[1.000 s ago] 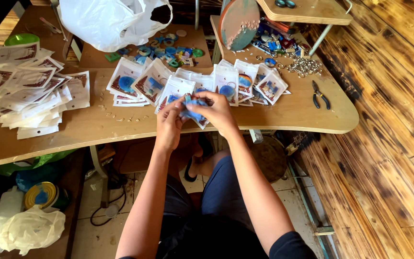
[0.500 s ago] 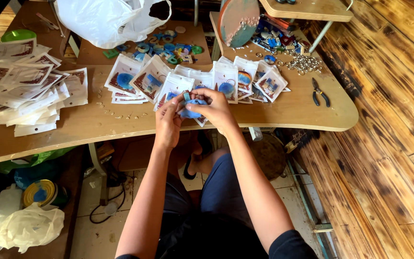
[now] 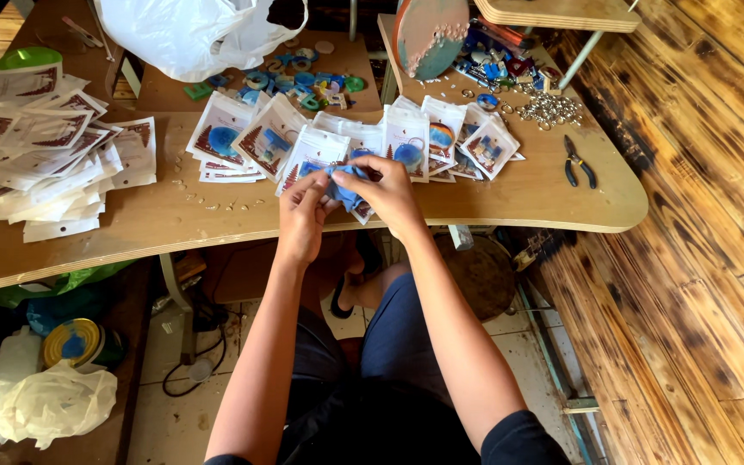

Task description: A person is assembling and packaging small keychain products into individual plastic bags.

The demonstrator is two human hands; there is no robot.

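My left hand (image 3: pixel 305 211) and my right hand (image 3: pixel 387 193) meet over the front edge of the wooden table (image 3: pixel 518 194). Together they pinch a small blue piece (image 3: pixel 344 185) with a white packet partly behind it. Just beyond my fingers lies a row of filled white packets (image 3: pixel 337 142), each showing a blue or coloured item inside. My forearms reach up from my lap below the table.
A stack of flat empty packets (image 3: pixel 45 164) lies at the left. A white plastic bag (image 3: pixel 191 34), loose blue and green pieces (image 3: pixel 294 84), metal rings (image 3: pixel 548 110) and black pliers (image 3: pixel 579 164) sit further back and right. Bags and a tin (image 3: pixel 71 343) lie on the floor.
My hands have stayed together on the blue piece with only small finger movements. The view has shifted slightly.
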